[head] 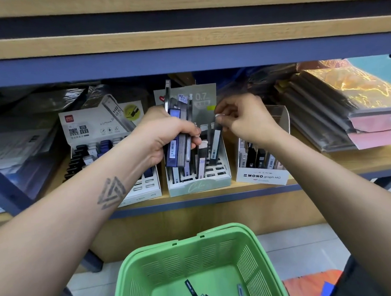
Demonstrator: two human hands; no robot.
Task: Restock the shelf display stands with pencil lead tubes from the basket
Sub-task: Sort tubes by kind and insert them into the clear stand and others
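Left hand (166, 136) fingers curled round tube bundle (178, 146), right hand (245, 119) fingers pinching single tube (216, 144)

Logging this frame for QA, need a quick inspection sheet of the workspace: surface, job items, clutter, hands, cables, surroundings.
Surface: wooden shelf with a blue front edge, carrying three display stands.
Job's things: middle stand partly filled; left stand and MONO stand beside it; green basket below, a few lead tubes left inside.
Clutter: wrapped packs stacked at the shelf's right; dark wrapped items at the left.
Hands: left hand grips a bundle of tubes; right hand pinches the top of a single tube over the middle stand.
Cables: nothing seen.
Surroundings: wooden shelf above; light tiled floor.
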